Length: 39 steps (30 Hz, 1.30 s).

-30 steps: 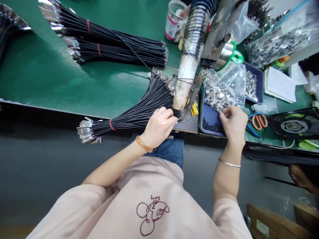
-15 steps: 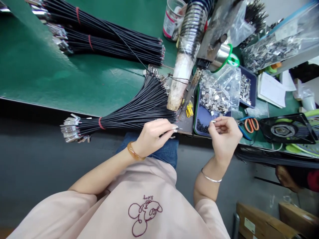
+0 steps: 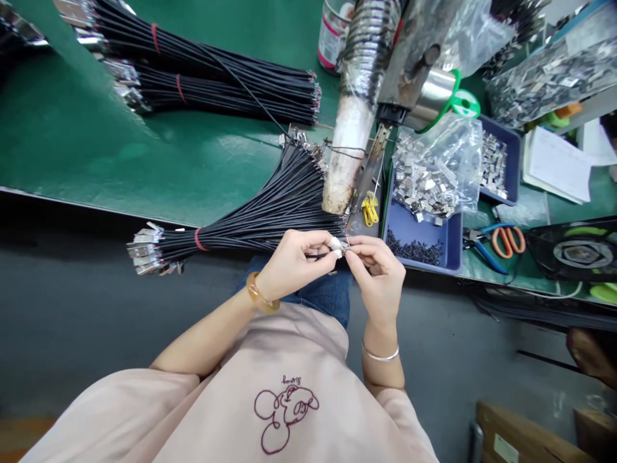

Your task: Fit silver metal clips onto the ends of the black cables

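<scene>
My left hand [image 3: 294,262] pinches the end of one black cable drawn from the fanned bundle of black cables [image 3: 250,218], which is tied with a red band and lies over the bench edge. My right hand [image 3: 378,273] is closed in a pinch on a small metal shell and meets the left fingertips at the cable end, just in front of the bench edge above my lap. The shell itself is barely visible between the fingers.
A blue tray [image 3: 424,235] holds a clear bag of metal shells [image 3: 429,173] and small black parts. A white-tipped ribbed hose [image 3: 351,128] hangs over the bench. Orange-handled scissors [image 3: 501,239], two more cable bundles [image 3: 216,77], a jar [image 3: 332,32] and a fan [image 3: 573,251] lie around.
My right hand left the blue tray with a metal shell and moved left to meet my left hand, which has drawn one cable end out of the bundle.
</scene>
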Motion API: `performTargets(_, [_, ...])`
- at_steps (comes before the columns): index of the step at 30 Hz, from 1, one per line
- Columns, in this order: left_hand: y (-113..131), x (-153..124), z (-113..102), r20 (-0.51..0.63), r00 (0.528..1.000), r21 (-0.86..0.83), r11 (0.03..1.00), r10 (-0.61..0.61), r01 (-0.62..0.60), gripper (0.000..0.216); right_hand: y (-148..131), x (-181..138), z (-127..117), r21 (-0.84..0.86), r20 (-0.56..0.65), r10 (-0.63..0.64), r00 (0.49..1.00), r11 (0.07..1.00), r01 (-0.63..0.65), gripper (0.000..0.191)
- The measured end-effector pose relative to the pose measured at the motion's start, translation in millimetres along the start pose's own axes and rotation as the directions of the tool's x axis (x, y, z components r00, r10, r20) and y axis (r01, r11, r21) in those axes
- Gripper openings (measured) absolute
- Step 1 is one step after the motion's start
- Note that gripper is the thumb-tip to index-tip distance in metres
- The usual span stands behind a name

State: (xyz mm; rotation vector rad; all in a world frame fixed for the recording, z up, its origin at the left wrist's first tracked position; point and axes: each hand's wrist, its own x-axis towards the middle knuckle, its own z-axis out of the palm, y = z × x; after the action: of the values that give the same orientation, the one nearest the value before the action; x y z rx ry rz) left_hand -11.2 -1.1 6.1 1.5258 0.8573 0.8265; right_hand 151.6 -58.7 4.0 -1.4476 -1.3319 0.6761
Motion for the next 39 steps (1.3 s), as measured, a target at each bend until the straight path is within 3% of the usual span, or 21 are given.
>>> performTargets(4, [-1, -2, 2, 0.010, 1.000, 0.022, 1.000, 0.018, -0.019, 0.013, -3, -3, 4, -0.012, 0.005, -0.017, 1.000, 1.000, 0.017, 0.007])
performTargets(9, [0, 0, -2, 0.022, 0.997, -0.176, 0.982, -0.069, 0.071, 0.015, -1, -13, 15, -0.244, -0.106, -0.297, 0.949, 0.933, 0.265, 0.012])
performTargets(11, [2, 1, -4, 0.035, 0.993, -0.263, 0.958, -0.110, 0.116, 0.014, 1, -15, 16, -0.295, -0.123, -0.345, 0.930, 0.908, 0.298, 0.015])
performTargets(16, [4, 5, -3, 0.028, 0.993, -0.283, 0.951, -0.119, 0.122, 0.015, 1, -15, 9, -0.219, -0.261, -0.342, 0.903, 0.932, 0.290, 0.020])
performTargets(20, [2, 6, 2, 0.023, 0.994, -0.281, 0.954, -0.106, 0.108, 0.013, -3, -13, 9, -0.196, -0.210, -0.440, 0.873, 0.894, 0.404, 0.023])
performTargets(23, [0, 6, 4, 0.034, 0.994, -0.233, 0.967, -0.100, 0.106, 0.011, -4, -11, 10, -0.146, -0.185, -0.414, 0.891, 0.908, 0.392, 0.021])
performTargets(27, [-2, 5, 3, 0.043, 0.995, -0.149, 0.985, -0.085, 0.091, 0.011, -2, -10, 8, 0.022, -0.165, -0.233, 0.958, 0.971, 0.239, 0.012])
performTargets(30, [-2, 5, 4, 0.053, 0.995, -0.146, 0.985, -0.087, 0.094, 0.010, 0, -11, 6, 0.083, -0.158, -0.163, 0.974, 0.981, 0.177, 0.008])
performTargets(36, [2, 6, 4, 0.055, 0.991, -0.192, 0.973, -0.118, 0.127, 0.012, 3, -12, 8, -0.019, -0.237, -0.259, 0.936, 0.965, 0.262, 0.012])
performTargets(39, [3, 6, 3, 0.061, 0.992, -0.196, 0.974, -0.108, 0.118, 0.012, 3, -12, 9, -0.038, -0.220, -0.288, 0.932, 0.957, 0.287, 0.013])
